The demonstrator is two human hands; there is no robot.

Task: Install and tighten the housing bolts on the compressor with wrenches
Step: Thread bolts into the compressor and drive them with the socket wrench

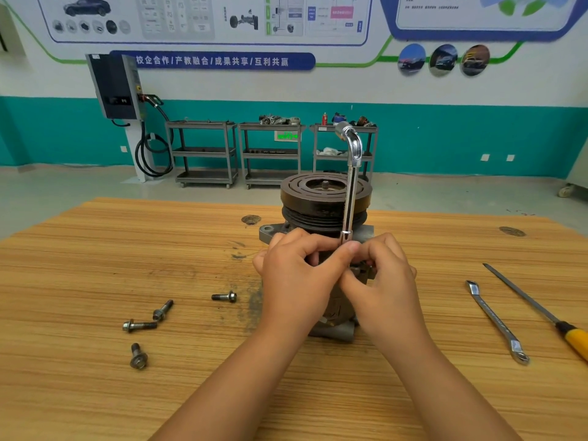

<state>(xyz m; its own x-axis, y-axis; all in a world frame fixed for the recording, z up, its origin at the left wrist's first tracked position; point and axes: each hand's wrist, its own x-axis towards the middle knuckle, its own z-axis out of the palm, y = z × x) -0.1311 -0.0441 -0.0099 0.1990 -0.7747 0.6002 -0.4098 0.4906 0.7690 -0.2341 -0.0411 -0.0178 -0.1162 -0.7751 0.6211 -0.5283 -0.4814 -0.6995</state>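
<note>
Left hand grips lower shaft of L-wrench; right hand curled at its foot, hold hidden. Compressor upright on table behind hands. Four bolts loose at left — judged early, most fitting and tightening left.

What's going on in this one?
A person is working on a compressor that stands on a wooden table. The left hand grips the lower end of an upright L-shaped wrench against the housing. The right hand curls in beside it, and what it holds is hidden. Four bolts lie loose to the left, not yet installed. A flat wrench and a screwdriver lie to the right.
</note>
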